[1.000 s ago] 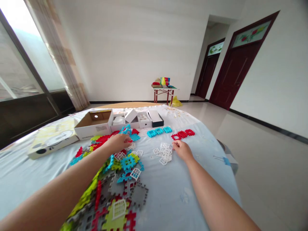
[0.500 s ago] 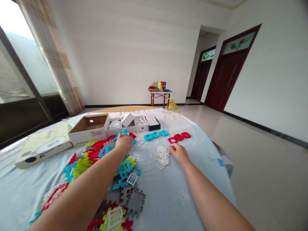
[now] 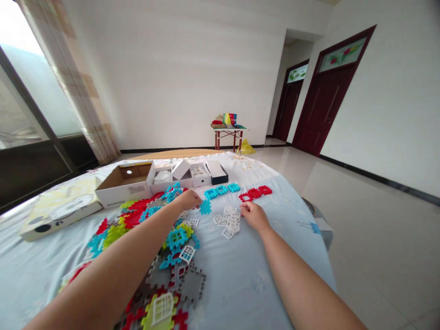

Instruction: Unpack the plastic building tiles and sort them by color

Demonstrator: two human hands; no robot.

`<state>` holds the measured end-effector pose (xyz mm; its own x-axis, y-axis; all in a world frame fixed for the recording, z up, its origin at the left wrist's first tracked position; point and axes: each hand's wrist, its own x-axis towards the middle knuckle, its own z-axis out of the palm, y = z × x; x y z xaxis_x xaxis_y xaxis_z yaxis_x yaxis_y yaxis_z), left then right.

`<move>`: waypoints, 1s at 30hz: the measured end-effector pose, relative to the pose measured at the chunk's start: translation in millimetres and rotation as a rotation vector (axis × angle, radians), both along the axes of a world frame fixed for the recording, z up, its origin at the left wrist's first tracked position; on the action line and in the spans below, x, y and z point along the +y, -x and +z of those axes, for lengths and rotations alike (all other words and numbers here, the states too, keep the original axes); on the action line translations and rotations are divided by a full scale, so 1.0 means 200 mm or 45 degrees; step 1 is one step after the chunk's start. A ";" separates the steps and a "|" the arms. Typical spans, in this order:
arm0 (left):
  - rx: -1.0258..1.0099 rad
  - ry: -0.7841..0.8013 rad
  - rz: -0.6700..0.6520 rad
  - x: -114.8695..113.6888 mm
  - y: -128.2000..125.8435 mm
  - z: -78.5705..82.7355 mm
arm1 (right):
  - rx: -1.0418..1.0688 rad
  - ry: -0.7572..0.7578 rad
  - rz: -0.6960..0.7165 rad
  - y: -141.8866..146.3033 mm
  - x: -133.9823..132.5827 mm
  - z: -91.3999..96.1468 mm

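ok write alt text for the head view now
A person's left hand holds a blue toothed tile at a cloth-covered table, beside a loose pile of coloured pieces. The right hand is beside white window-shaped pieces.

- I see the left hand gripping a blue tile.
- I have the right hand beside white window pieces.
- Beyond them, I make out red pieces in a row.

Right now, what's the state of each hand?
Left hand: closed on a flat, notched blue plastic tile.
Right hand: curled beside white plastic lattice windows; whether it's shut on anything can't be told.
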<state>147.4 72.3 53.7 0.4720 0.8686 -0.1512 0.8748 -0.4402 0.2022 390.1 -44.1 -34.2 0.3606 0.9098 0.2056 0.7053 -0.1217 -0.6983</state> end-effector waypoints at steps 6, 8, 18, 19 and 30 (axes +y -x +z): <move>0.120 -0.033 0.023 0.01 -0.01 -0.05 | -0.007 0.004 -0.007 0.00 0.00 0.00; 0.169 -0.018 0.002 0.00 -0.02 -0.05 | -0.006 0.013 -0.010 0.00 0.00 0.00; 0.244 -0.009 -0.037 -0.02 -0.06 -0.01 | -0.001 0.031 -0.014 0.01 0.00 0.03; 0.220 -0.022 -0.027 -0.01 -0.07 0.00 | 0.004 0.034 -0.014 0.01 0.00 0.03; -0.039 -0.233 0.015 0.16 -0.40 0.02 | 0.056 0.026 0.017 0.02 0.00 0.05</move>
